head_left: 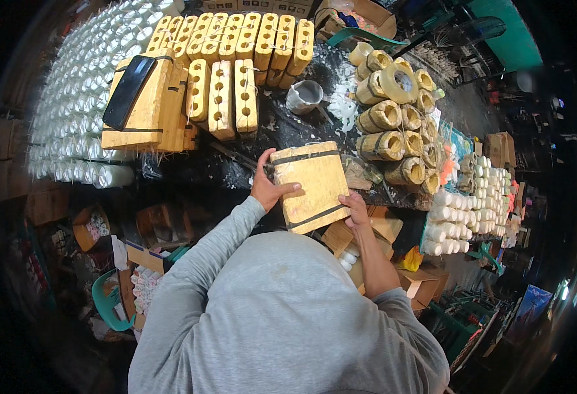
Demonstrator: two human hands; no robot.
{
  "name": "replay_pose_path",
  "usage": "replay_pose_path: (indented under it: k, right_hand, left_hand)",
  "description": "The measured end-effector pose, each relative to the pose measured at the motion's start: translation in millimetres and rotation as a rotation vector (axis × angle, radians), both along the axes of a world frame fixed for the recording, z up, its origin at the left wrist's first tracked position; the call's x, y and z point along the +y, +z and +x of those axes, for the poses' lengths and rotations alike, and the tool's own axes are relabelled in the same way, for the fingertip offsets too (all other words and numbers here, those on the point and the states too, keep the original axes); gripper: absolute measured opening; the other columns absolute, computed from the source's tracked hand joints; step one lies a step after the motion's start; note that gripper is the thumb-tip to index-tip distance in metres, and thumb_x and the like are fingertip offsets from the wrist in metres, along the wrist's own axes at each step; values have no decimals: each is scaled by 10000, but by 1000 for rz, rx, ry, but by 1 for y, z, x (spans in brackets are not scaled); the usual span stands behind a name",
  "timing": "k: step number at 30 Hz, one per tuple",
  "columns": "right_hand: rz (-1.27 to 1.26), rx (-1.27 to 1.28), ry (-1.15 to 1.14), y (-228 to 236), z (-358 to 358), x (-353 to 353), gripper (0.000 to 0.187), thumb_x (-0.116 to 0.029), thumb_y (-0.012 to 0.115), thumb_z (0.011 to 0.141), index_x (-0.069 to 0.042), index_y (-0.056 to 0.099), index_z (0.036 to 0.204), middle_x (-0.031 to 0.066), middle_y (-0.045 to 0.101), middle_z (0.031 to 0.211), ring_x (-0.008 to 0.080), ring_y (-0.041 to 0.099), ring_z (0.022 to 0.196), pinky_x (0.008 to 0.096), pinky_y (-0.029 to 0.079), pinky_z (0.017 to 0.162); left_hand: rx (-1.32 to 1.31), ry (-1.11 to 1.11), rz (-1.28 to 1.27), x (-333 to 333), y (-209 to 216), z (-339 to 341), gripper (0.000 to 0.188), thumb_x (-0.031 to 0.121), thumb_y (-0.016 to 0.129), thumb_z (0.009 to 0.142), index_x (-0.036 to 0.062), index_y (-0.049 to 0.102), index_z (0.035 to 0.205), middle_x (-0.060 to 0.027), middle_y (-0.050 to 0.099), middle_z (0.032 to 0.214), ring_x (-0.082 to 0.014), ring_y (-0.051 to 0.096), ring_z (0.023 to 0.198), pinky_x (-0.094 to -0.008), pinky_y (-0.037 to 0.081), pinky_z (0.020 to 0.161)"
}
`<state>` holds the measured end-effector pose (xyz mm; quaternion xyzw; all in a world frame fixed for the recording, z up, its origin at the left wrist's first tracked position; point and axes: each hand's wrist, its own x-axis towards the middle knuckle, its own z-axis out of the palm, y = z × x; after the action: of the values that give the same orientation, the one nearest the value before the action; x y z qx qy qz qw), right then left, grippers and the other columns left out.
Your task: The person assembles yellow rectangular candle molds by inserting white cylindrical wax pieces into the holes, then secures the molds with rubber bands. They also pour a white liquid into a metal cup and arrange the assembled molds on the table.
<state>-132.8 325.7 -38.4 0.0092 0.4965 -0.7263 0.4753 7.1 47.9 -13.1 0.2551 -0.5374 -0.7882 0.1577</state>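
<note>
Between my hands is a flat yellow mould block [311,184] with two black bands strapped around it, its broad face up. My left hand [267,184] grips its left edge, the thumb lying across the face. At the lower right edge, my right hand [356,210] closes on the block with the thumb on top. Beyond it on the dark worktable stands a metal pitcher [304,96] with a pale inside. Several similar yellow blocks with round holes [220,98] stand in rows at the far left.
A black phone [129,92] lies on stacked blocks. Glass-like white cylinders [85,92] fill the left side. To the right, hollow yellow tubes [384,117] are piled with a roll of clear tape [399,83] on top. White candles [446,223] stand further right. Open cartons [420,285] sit below the table.
</note>
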Motion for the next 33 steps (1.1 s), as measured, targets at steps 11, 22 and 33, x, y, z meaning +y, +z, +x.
replay_pose_path:
  k: [11,22,33]
  right_hand:
    - [463,853,39,30,-42,-63,575,-70,695,1002,40,485,1525,132,617,1433,185,615,1264,317,483,1081]
    - [-132,94,-83,33,-55,-77,453,-47,666,1024,65,562,1451,145,665,1396,203,659,1233,354,523,1071]
    - [-252,286,-127,39,-50,-81,145,-67,699,1016,-15,684,1150,90,686,1304,178,653,1172,347,530,1029]
  left_hand:
    - [-2,-37,-264,-26,9,-30,779,5,903,742,56,509,1412,-56,647,1227,-163,622,1138,-333,515,1022]
    - [131,-80,9,-46,31,-11,745,42,895,746,40,539,1400,-74,610,1255,-181,592,1194,-324,491,1057]
    - [161,-120,105,-57,60,-8,737,58,873,766,54,500,1402,-54,650,1215,-151,613,1138,-323,493,1025]
